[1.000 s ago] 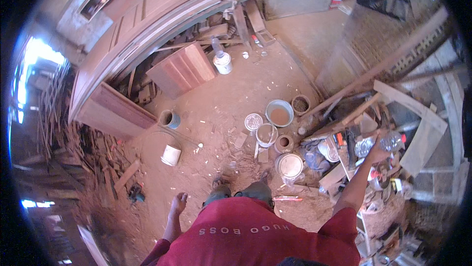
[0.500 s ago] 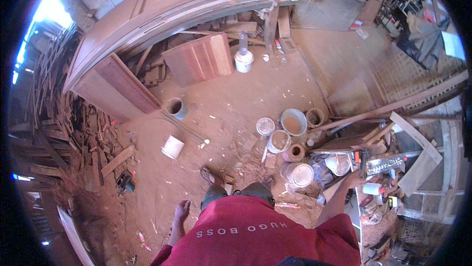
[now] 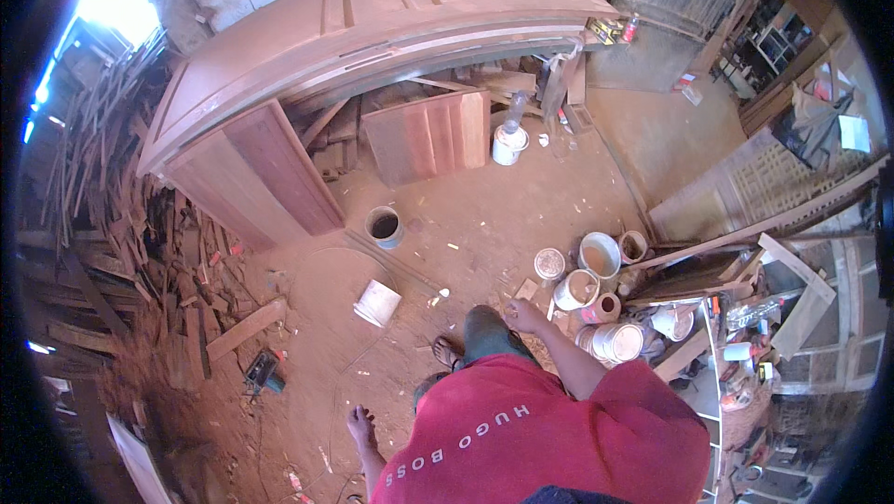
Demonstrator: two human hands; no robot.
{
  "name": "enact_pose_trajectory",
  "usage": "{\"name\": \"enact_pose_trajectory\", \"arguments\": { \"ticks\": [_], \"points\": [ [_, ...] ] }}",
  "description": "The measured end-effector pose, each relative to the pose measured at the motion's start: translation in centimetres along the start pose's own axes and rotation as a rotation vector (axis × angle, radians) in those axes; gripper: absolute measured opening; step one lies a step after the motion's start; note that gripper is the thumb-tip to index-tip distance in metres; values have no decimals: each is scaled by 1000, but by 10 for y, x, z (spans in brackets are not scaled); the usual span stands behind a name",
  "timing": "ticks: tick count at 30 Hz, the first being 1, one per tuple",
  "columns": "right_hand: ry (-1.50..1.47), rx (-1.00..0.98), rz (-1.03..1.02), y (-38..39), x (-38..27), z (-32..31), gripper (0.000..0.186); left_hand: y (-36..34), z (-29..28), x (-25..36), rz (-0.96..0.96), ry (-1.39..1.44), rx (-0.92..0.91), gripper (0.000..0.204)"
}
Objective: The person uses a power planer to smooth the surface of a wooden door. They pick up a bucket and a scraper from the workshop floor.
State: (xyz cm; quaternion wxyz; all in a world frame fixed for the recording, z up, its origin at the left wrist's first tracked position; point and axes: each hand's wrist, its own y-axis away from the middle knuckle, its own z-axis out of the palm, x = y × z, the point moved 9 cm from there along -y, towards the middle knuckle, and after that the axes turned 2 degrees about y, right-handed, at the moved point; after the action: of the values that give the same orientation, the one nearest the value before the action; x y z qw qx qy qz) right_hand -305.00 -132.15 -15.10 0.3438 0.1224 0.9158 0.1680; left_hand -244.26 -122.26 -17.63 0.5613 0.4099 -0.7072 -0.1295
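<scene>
My left hand (image 3: 360, 426) hangs at my left side over the dusty floor, fingers loosely apart, holding nothing I can see. My right hand (image 3: 527, 316) is out in front of my right leg with its fingers curled in; whatever they may hold is too small to make out. Close beyond it stand a tub with pale contents (image 3: 549, 264), an open white bucket (image 3: 576, 290) and a small brown-stained pot (image 3: 607, 307). A lidded white bucket (image 3: 618, 343) stands right of my right forearm. A white container (image 3: 376, 304) lies tipped on the floor ahead.
A long wooden door (image 3: 372, 11) lies across a bench at the back, with wood panels (image 3: 426, 138) leaning below. Scrap wood (image 3: 200, 313) is heaped at left, near a power tool (image 3: 264, 373). A cluttered shelf (image 3: 710, 383) stands at right. A dark-mouthed bucket (image 3: 384, 227) is ahead.
My right hand has left the cluttered shelf at right and come in front of my leg. My body has turned rightward and a leg has stepped forward; the scene has shifted right in view.
</scene>
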Motion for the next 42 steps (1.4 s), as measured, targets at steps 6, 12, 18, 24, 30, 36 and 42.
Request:
{"name": "enact_pose_trajectory", "arguments": {
  "ticks": [6, 12, 18, 24, 30, 36, 42],
  "points": [
    [139, -22, -51, -95, -53, -16, 42, 9, -3, -54, -103, 179, -18, 31],
    [224, -108, -129, -158, -96, 24, 37, 12, 11, -98, -161, 20, -55, 31],
    [281, -255, -256, -224, -127, 72, 34, -28, 19, -57, -107, -58, -10, 32],
    [229, -269, -184, -274, -157, 55, 34, -79, 11, 3, -4, 20, 59, 33],
    [37, -146, -31, -328, -136, 33, 34, -90, 17, 163, 22, -8, 91, 31],
    [48, -43, 42, -365, -141, 36, 32, -108, 6, 201, 66, -178, 32, 27],
    [257, -74, -190, -381, -181, 78, 29, -185, -55, 89, 138, -255, -46, 29]
  ]
}}
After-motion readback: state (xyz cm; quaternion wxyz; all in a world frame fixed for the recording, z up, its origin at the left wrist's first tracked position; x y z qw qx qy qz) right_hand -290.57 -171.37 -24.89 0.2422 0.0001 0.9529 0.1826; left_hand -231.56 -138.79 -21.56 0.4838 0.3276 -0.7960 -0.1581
